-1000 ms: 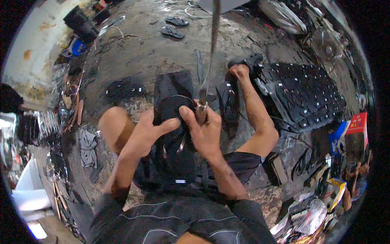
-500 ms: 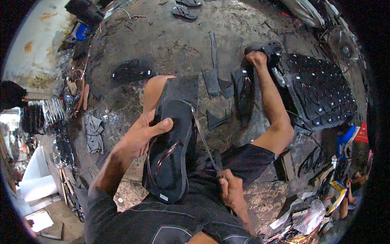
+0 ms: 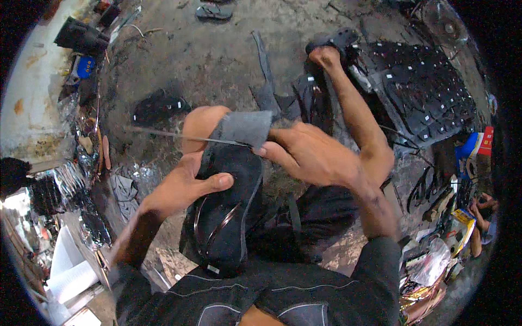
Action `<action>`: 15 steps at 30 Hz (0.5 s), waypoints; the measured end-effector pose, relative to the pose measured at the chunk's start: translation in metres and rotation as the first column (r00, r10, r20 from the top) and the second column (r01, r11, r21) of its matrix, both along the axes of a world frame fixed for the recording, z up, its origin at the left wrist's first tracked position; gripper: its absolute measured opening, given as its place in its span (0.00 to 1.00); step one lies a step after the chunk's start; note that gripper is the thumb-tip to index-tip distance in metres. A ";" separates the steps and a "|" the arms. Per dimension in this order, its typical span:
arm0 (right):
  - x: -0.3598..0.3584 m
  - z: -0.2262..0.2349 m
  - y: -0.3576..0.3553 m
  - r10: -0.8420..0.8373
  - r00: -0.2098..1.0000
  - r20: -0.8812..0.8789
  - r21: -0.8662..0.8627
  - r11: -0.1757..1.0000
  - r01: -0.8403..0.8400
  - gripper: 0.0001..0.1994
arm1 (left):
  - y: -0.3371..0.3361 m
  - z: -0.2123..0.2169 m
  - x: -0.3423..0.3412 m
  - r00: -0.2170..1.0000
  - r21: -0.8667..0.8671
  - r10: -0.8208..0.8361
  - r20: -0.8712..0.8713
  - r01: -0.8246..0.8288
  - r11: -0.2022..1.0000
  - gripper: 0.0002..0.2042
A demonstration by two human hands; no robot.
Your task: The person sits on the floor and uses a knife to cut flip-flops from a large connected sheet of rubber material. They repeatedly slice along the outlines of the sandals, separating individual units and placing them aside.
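A black flip-flop (image 3: 228, 209) with shiny brownish straps rests across my lap, its toe end pointing away from me. My left hand (image 3: 185, 187) is closed around its left edge, with the thumb on top of the footbed. Beyond the toe sticks out a flap of dark grey sole sheet (image 3: 244, 127). In my right hand (image 3: 321, 155), at the right of the toe, is a knife whose thin blade (image 3: 179, 135) lies across the toe end and reaches out leftward. The knife's handle is hidden in my fingers.
Rows of black flip-flops (image 3: 429, 89) with white labels cover the floor at the right. Dark sheet strips (image 3: 263, 65) lie ahead, and a pair of flip-flops (image 3: 215, 12) farther off. Another person's hand (image 3: 483, 205) shows at the far right, near plastic scraps (image 3: 432, 261).
My right hand has moved up from beside my lap to the toe of the flip-flop. The knife blade has swung from the sole's right side to lie across the toe.
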State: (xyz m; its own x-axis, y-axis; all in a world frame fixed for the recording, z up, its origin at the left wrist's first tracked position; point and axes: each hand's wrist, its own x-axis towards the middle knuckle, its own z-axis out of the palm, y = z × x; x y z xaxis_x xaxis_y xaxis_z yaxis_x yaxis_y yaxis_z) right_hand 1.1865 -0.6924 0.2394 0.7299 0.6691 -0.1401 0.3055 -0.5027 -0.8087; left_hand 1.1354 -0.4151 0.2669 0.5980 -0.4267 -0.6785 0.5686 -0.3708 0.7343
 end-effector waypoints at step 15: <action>-0.097 -0.064 0.043 -0.732 0.666 -0.141 0.342 0.595 0.727 0.11 | -0.105 -0.040 0.031 0.329 -0.624 0.924 -0.197 -0.769 0.141 0.17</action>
